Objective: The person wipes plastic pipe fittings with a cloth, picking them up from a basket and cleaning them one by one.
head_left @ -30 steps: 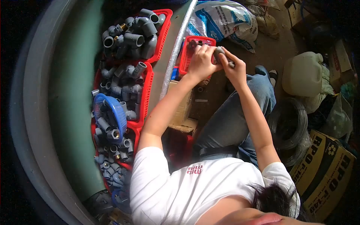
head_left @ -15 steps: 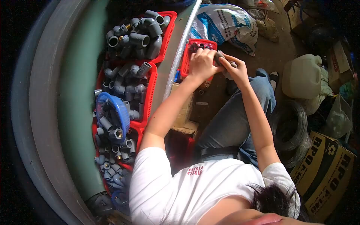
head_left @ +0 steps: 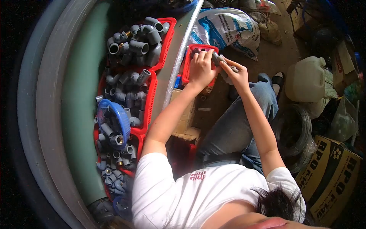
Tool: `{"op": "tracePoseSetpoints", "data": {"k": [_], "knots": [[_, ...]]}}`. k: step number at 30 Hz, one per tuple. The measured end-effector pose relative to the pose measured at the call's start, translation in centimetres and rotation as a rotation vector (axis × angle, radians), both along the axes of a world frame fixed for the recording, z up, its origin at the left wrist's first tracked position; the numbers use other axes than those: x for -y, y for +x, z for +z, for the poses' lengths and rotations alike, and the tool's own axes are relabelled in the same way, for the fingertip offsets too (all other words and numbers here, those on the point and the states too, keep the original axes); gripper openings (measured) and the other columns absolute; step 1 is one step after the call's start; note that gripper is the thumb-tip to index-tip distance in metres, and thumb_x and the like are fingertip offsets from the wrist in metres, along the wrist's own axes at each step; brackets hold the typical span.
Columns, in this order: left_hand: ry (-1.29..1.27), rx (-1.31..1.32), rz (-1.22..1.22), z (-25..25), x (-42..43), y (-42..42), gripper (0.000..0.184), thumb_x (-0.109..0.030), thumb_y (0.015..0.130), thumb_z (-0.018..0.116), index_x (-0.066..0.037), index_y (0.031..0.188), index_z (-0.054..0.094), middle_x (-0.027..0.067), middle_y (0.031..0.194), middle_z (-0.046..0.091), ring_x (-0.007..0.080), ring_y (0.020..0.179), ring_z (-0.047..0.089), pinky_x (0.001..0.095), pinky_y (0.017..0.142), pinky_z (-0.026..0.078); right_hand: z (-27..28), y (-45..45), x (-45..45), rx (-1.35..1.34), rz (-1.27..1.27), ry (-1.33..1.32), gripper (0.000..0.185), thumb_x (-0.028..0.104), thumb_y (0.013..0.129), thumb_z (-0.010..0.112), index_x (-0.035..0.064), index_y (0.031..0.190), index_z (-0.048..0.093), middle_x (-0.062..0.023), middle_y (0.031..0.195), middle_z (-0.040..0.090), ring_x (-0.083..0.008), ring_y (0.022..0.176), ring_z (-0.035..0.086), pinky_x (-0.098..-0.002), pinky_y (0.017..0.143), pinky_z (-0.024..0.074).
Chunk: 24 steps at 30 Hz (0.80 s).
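Observation:
Near the top centre, my left hand (head_left: 202, 69) is closed on one end of a small grey piece (head_left: 217, 58), beside a small red basket (head_left: 186, 69) with small dark items in it. My right hand (head_left: 237, 74) pinches something grey and pale, like a cloth or fittings, against the other end of that piece. Both hands nearly touch; their fingers partly hide what they hold, so its exact shape cannot be made out.
Red baskets (head_left: 153, 100) of grey pipe fittings line the left, with a blue basket (head_left: 124, 118) on them. A metal edge (head_left: 176, 63) runs beside them. At the right are a jerrycan (head_left: 306, 79), wire coils (head_left: 293, 128) and a carton (head_left: 331, 175); a white sack (head_left: 232, 30) lies above.
My left hand has turned and lowered a little, showing more of the grey piece between the hands. My right hand has dropped slightly. The view has shifted a little.

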<state>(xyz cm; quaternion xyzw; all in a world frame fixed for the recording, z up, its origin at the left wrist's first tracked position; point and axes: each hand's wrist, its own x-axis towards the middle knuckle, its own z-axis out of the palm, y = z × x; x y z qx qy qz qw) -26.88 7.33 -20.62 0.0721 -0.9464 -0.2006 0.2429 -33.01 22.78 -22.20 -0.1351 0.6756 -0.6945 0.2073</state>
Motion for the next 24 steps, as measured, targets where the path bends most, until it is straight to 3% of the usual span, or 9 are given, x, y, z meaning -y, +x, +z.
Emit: {"op": "tracePoseSetpoints", "data": {"k": [4,5,8,9,12,15,18,21,24], "knots": [[-0.035,0.033,-0.162,0.0,-0.2,0.2,0.071,-0.028,0.07,0.082,-0.007,0.132,0.056,0.0113,0.107,0.061,0.03,0.098,0.058,0.043,0.083,0.049,-1.0,-0.2,0.1,0.057,0.0,-0.117,0.047,0.023,0.086,0.078,-0.0018,0.124,0.065,-0.009,0.106,0.071,-0.0098,0.092,0.064,-0.024,0.077,0.0518],[0.021,0.064,-0.201,0.2,-0.4,0.4,0.075,-0.025,0.068,0.084,-0.007,0.134,0.055,0.0121,0.108,0.06,0.0302,0.1,0.057,0.0425,0.089,0.048,-0.9,-0.3,0.1,0.096,0.003,-0.136,0.05,0.023,0.086,0.079,-0.002,0.126,0.064,-0.0099,0.109,0.071,-0.0108,0.095,0.065,-0.0245,0.078,0.0523],[0.038,0.082,-0.227,1.3,0.2,0.2,0.076,-0.027,0.068,0.084,-0.008,0.136,0.055,0.0134,0.109,0.061,0.031,0.101,0.057,0.0432,0.093,0.048,-0.4,-0.5,0.1,0.393,0.008,-0.225,0.056,0.022,0.084,0.08,-0.0012,0.131,0.06,-0.0101,0.116,0.068,-0.0133,0.099,0.066,-0.0255,0.077,0.054],[0.1,0.091,-0.226,1.5,0.3,0.0,0.078,-0.03,0.071,0.083,-0.007,0.138,0.052,0.0159,0.116,0.062,0.0337,0.109,0.057,0.0448,0.095,0.047,0.3,-0.6,0.1,0.508,0.023,-0.221,0.054,0.024,0.085,0.079,0.0013,0.13,0.06,-0.0091,0.114,0.068,-0.0139,0.097,0.066,-0.0256,0.073,0.0553],[0.398,0.068,-0.25,1.9,-0.3,0.0,0.075,-0.032,0.072,0.082,-0.008,0.136,0.051,0.0181,0.124,0.061,0.0369,0.117,0.056,0.0453,0.096,0.048,0.9,-0.8,-0.1,0.592,0.058,-0.382,0.05,0.028,0.088,0.075,0.0013,0.128,0.061,-0.0076,0.11,0.068,-0.0126,0.092,0.067,-0.0253,0.069,0.0554],[0.553,0.175,-0.274,1.9,-0.2,0.0,0.072,-0.031,0.073,0.082,-0.009,0.134,0.051,0.0191,0.129,0.06,0.0384,0.121,0.056,0.0447,0.097,0.048,0.4,-0.8,-0.3,0.605,0.048,-0.343,0.047,0.031,0.091,0.072,0.0018,0.126,0.062,-0.007,0.108,0.068,-0.0123,0.089,0.067,-0.0255,0.068,0.0555],[0.419,0.131,-0.235,0.7,0.4,-0.3,0.067,-0.029,0.072,0.082,-0.01,0.129,0.053,0.0176,0.123,0.061,0.0381,0.113,0.059,0.0446,0.093,0.051,0.1,-0.9,-0.6,0.507,0.077,-0.215,0.048,0.032,0.091,0.072,0.0024,0.127,0.062,-0.0073,0.107,0.068,-0.0125,0.089,0.067,-0.0258,0.068,0.055],[0.256,0.191,-0.062,1.3,0.3,0.3,0.065,-0.029,0.07,0.084,-0.01,0.124,0.055,0.0155,0.112,0.062,0.0369,0.108,0.061,0.0456,0.09,0.051,-0.4,-0.4,0.2,0.495,0.088,-0.31,0.048,0.034,0.09,0.073,0.0027,0.126,0.064,-0.0069,0.106,0.069,-0.0113,0.087,0.066,-0.0247,0.069,0.0531],[0.136,0.171,-0.022,0.9,-0.2,0.5,0.063,-0.031,0.066,0.086,-0.009,0.118,0.058,0.0136,0.105,0.061,0.0346,0.102,0.061,0.0462,0.086,0.051,-1.0,-0.6,0.4,0.285,0.085,-0.137,0.047,0.034,0.09,0.074,0.0024,0.124,0.066,-0.0066,0.106,0.07,-0.0101,0.087,0.065,-0.0236,0.072,0.052]]}}
